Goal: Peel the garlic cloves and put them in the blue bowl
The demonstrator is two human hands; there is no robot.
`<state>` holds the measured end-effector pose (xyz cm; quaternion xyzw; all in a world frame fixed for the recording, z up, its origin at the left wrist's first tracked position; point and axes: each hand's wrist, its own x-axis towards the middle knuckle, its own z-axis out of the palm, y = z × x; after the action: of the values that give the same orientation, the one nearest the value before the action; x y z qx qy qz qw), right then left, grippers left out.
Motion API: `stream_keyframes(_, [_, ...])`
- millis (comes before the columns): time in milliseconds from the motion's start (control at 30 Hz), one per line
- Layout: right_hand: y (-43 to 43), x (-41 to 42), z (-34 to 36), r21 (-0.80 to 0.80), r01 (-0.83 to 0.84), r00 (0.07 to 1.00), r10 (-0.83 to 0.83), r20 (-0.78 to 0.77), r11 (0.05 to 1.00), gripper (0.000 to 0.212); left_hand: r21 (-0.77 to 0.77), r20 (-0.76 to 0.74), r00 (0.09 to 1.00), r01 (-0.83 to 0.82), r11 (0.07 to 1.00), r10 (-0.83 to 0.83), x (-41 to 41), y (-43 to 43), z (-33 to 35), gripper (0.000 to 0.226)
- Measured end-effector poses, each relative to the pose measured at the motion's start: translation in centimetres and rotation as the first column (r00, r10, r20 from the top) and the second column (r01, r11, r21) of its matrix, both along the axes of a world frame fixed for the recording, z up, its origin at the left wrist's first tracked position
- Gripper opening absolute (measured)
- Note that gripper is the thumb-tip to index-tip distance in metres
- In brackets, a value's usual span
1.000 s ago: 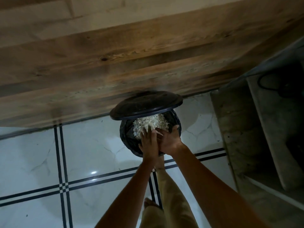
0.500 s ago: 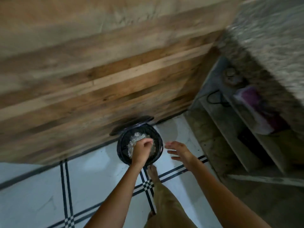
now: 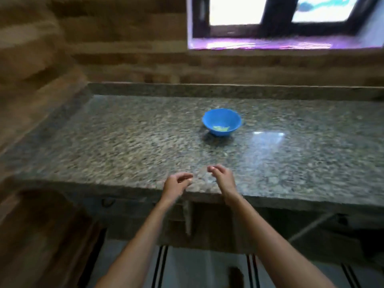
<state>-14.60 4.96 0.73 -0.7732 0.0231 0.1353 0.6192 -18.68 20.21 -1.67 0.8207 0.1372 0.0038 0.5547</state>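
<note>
One blue bowl stands alone toward the back middle of the granite counter, holding a small heap of pale yellow-green pieces at its bottom, probably peeled garlic cloves, though blur keeps me from being sure. Both hands hover near the counter's front edge, well short of the bowl: the left hand and right hand each have loosely curled fingers with nothing visibly held. No unpeeled garlic shows on the counter, so I judge the peeling about finished, and the next move calls only for checking for leftover cloves or skins.
</note>
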Motion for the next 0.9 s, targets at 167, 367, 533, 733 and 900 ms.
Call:
stream_keyframes(167, [-10.3, 8.8, -2.2, -0.142, 0.054, 0.996, -0.043, 0.08, 0.988, 0.02, 0.266, 0.006, 0.996, 0.082, 0.96, -0.087, 12.5, -8.3, -2.9, 0.042])
stream_keyframes(367, [-15.5, 16.5, -5.1, -0.423, 0.061, 0.989, 0.001, 0.145, 0.904, 0.036, 0.687, 0.033, 0.915, 0.272, 0.673, -0.403, 17.2, -10.5, -6.3, 0.044])
stream_keyframes(533, [-16.4, 17.8, -7.2, -0.76, -0.064, 0.971, 0.216, 0.102, 0.646, 0.057, 0.739, 0.199, 0.86, 0.183, 0.649, -0.469, 17.1, -10.0, -4.8, 0.029])
stream_keyframes(733, [-16.4, 17.6, -8.0, -0.785, -0.162, 0.971, 0.24, -0.017, 0.598, 0.06, 0.486, 0.283, 0.959, -0.123, 0.865, -0.023, 27.0, -10.1, 2.8, 0.019])
stream_keyframes(900, [-18.0, 18.8, -4.7, -0.764, -0.064, 0.987, 0.156, 0.048, 0.641, 0.06, 0.484, -0.098, 0.995, 0.079, 0.871, -0.035, 29.6, -9.7, 3.7, 0.033])
